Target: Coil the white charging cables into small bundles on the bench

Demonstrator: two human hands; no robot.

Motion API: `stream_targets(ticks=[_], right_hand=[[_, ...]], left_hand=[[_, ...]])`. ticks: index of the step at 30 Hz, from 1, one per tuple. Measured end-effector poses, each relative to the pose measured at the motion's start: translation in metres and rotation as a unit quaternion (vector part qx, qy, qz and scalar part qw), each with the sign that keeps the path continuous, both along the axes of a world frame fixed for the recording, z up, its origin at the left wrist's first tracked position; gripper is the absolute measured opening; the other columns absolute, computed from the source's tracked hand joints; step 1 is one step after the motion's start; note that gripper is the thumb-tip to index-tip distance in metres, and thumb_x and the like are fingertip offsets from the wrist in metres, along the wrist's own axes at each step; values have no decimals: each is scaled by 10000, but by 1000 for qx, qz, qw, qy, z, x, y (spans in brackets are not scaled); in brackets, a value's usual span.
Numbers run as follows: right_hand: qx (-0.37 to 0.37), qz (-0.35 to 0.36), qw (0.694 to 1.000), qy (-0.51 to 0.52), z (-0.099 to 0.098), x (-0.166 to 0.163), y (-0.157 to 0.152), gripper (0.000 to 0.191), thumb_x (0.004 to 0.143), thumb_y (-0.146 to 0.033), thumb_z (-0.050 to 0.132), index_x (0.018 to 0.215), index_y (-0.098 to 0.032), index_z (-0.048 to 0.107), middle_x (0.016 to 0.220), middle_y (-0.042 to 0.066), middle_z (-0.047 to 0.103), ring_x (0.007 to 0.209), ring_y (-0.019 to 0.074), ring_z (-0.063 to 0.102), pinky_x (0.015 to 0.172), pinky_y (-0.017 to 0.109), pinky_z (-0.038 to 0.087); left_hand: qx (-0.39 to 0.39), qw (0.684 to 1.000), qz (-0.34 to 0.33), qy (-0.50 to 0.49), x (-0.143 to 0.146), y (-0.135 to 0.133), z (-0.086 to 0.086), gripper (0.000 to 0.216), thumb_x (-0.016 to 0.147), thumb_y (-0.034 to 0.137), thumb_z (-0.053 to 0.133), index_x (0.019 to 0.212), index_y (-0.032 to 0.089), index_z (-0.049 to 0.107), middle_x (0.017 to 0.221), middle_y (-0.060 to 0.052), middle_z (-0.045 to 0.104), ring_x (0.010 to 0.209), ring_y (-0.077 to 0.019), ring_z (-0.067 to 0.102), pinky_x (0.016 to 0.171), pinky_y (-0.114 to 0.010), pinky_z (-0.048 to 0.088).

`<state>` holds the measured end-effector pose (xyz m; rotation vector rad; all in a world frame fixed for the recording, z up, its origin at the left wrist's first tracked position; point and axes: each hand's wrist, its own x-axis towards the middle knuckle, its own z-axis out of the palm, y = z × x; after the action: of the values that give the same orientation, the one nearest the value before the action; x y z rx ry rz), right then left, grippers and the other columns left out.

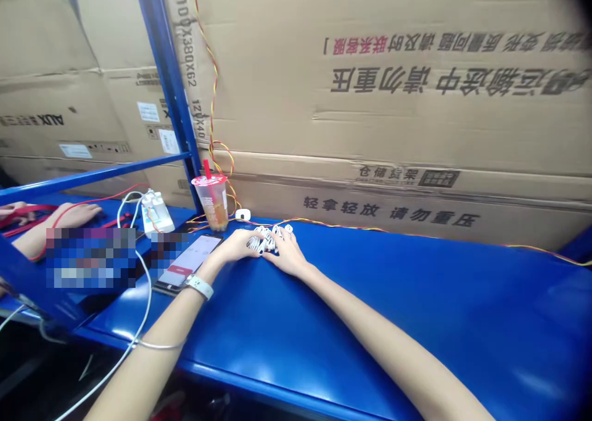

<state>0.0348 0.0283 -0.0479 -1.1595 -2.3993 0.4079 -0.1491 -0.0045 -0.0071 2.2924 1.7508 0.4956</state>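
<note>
A bundle of white looped cord (264, 241) rests on the blue shelf (370, 322). My left hand (239, 246) curls round its left side. From the right, my right hand (290, 254) has its fingers closed over the other end, with a small white loop showing above the fingertips. Parts of the bundle are hidden under both hands, and its fine detail is blurred. Just behind it sits a small white plug-like block (243, 214). A phone (192, 261) with a lit screen lies left of my left hand.
A plastic drink cup (213, 205) with a red straw stands behind the phone. Left are a white power strip (157, 212), a white cable (147, 304) and another person's hand (78, 214) by red straps. Twisted red-yellow wire (324, 222) runs along the cardboard backing (393, 131).
</note>
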Motion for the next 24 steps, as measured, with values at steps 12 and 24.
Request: stream_targets(ticks=[12,24], right_hand=[[-5,129,974,188,-4,54,14,773,771,-475,641,1425,-208,327,1462,132,330,1370,265,265,1134,457,210],[-325,-71,500,800,-6,143,59,442,978,-401,109,933,-233,516,999,48,633,965,149,621,799,379,506]], left_hand=[[86,995,39,42,31,3,1,550,688,207,692,1220,131,576,1311,-164,547,1264,-305,449,1061,-435,330],[153,940,-304,-21,172,-33,1,714,762,476,650,1390,245,401,1487,-95,347,1388,-283,240,1125,-461,236]])
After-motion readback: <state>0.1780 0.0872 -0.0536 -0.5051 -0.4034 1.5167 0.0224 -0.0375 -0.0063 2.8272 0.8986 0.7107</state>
